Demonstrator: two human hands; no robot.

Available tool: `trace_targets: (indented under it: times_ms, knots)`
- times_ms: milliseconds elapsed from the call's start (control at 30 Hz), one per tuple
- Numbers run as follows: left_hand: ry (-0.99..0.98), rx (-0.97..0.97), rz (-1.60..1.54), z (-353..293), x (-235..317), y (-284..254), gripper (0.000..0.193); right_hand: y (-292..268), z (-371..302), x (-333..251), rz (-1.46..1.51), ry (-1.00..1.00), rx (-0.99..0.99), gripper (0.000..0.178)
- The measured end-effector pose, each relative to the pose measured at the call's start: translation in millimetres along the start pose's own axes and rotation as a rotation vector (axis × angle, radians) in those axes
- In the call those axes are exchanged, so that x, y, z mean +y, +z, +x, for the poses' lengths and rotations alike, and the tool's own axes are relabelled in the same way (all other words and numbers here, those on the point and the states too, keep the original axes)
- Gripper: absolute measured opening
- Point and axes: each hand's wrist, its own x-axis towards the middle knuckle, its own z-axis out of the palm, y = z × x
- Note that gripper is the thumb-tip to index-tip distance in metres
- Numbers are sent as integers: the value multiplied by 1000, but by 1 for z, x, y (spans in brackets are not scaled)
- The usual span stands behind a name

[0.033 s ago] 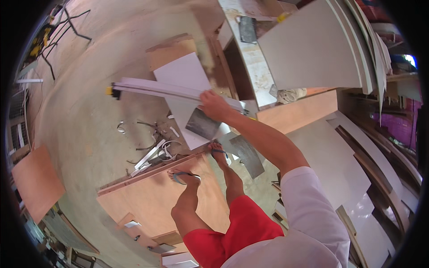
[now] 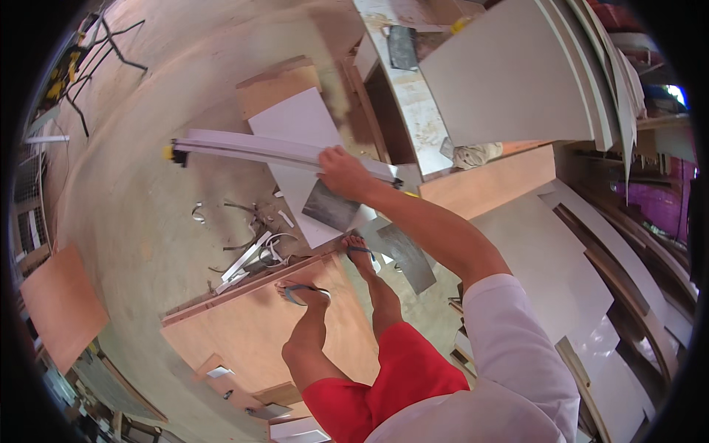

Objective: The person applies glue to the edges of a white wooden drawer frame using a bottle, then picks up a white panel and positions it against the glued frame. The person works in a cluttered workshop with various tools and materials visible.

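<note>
My right hand (image 2: 343, 173) is closed around a long pale metal rail (image 2: 255, 150), nearer its right end. The rail has a black and yellow end piece (image 2: 176, 153) on the left and a dark fitting at the right end. It slants across a white board (image 2: 297, 118), above the floor. Just below my hand lies a dark grey sheet (image 2: 330, 207) on the board. My left hand is out of view.
A plywood panel (image 2: 266, 325) lies under one foot. Scrap strips (image 2: 251, 255) are scattered before it. White panels (image 2: 509, 81) lean on a worktable (image 2: 436, 111) at the right. More sheets (image 2: 546, 258) stack beside me. A black metal stand (image 2: 103, 52) is far left.
My right hand and the rail have shifted slightly left in the picture. The grip on the rail is the same.
</note>
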Motion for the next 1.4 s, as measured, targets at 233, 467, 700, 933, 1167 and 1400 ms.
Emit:
trace_targets:
  times_ms: [233,467,700,933,1167,1400]
  knots:
    - [12,-7,36,7,37,16,15,-135,-8,-81,210,239,190,36]
    - [51,2,59,28,53,33,16,-161,-67,-5,88,494,457,31]
    - [70,18,50,25,43,48,17,-164,-16,110,-57,683,463,35]
    - [138,24,72,6,-14,60,18,-154,17,169,-204,777,388,44]
    - [1111,140,461,-45,-89,80,19,-139,36,173,-145,974,283,58]
    - [515,-10,203,-54,-98,82,28,-164,24,164,-181,1054,207,85]
